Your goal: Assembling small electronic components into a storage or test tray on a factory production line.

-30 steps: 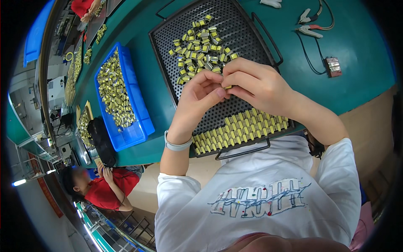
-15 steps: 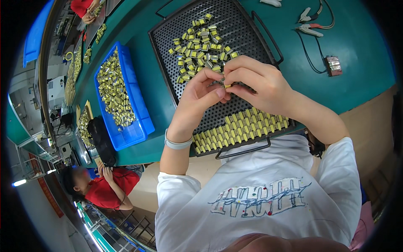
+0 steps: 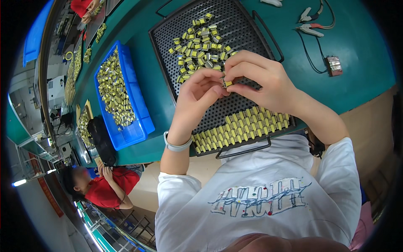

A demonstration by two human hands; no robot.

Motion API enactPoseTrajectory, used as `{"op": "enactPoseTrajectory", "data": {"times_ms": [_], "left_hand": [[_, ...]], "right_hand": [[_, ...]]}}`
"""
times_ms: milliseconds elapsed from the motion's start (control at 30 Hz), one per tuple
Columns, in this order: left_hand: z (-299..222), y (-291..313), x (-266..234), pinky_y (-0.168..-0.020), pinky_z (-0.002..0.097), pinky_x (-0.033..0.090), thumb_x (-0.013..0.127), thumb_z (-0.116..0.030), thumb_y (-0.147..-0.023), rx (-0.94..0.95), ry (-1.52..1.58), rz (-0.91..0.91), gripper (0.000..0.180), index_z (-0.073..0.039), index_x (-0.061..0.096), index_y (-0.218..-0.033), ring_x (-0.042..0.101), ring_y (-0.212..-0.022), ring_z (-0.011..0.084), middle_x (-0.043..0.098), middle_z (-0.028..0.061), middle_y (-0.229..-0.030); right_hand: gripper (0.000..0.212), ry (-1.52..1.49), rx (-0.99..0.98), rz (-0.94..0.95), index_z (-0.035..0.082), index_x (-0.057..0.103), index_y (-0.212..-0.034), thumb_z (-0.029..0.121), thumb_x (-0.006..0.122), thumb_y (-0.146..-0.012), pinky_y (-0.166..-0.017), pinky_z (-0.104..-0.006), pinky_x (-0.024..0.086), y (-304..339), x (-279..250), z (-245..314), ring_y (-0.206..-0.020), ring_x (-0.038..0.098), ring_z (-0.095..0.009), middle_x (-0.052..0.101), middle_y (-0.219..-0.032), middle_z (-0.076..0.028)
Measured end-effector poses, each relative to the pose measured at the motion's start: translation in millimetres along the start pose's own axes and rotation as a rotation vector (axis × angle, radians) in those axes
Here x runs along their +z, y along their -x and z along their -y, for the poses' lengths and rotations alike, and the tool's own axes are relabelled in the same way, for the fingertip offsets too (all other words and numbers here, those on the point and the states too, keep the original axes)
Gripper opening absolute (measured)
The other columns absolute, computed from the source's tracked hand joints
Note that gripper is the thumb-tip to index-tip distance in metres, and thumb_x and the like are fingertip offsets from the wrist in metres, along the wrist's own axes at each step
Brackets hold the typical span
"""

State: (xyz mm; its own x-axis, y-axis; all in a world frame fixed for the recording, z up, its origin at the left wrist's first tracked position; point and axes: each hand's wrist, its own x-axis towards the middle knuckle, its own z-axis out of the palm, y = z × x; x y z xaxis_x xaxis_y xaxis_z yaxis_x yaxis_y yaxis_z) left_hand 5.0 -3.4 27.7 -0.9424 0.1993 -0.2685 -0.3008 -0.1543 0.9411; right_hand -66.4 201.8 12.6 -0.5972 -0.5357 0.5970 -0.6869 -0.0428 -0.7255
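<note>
And here's the small yellow-and-silver component (image 3: 227, 84), up above the black perforated tray (image 3: 226, 12), between the loose pile (image 3: 194, 53) and the neat rows (image 3: 241, 128). The right hand (image 3: 262, 75) has it, fingers pinched narrow on its yellow side! Over on the left hand (image 3: 195, 94), the fingers bunch close at its other side; whether they grip it, I can't tell.

Good technique here, I'd say: pinch the body lightly, keep the pins free of sideways pressure, steady both wrists, work low over the tray so a slip costs nothing.

Now, writing: big decorative lettering (image 3: 260, 199) sprawls across the white shirt, stitched-looking and outlined dark. The little block (image 3: 334, 66) on the green bench (image 3: 352, 92) has a pale face; any marks are too small to read.
</note>
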Motion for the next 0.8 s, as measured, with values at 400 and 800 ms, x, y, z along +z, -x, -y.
{"op": "enactPoseTrajectory", "data": {"times_ms": [400, 800], "left_hand": [[-4.4, -0.8, 4.2, -0.076, 0.0281, 0.056, 0.076, 0.0, -0.084, 0.564, -0.629, -0.242, 0.015, -0.001, 0.074, -0.1, 0.071, -0.085, 0.018, 0.075, 0.0109, -0.1], [-6.5, -1.3, 2.7, -0.077, 0.0305, 0.056, 0.078, 0.0, -0.081, 0.595, -0.707, -0.252, 0.011, 0.0, 0.075, -0.092, 0.073, -0.086, 0.0225, 0.076, 0.0096, -0.092]], "right_hand": [[0.023, -0.179, 0.129, 0.048, 0.0, 0.068, -0.096, 0.002, 0.082, -0.077, -0.072, -0.0304, 0.057, -3.3, -3.9, 0.5, -0.085, 0.069, -0.021, 0.067, -0.102, -0.01], [0.02, -0.29, 0.16, 0.093, -0.003, 0.067, -0.096, 0.0, 0.079, -0.081, -0.071, -0.0284, 0.059, -3.7, -5.2, -0.4, -0.084, 0.068, -0.02, 0.067, -0.101, -0.012]]}}
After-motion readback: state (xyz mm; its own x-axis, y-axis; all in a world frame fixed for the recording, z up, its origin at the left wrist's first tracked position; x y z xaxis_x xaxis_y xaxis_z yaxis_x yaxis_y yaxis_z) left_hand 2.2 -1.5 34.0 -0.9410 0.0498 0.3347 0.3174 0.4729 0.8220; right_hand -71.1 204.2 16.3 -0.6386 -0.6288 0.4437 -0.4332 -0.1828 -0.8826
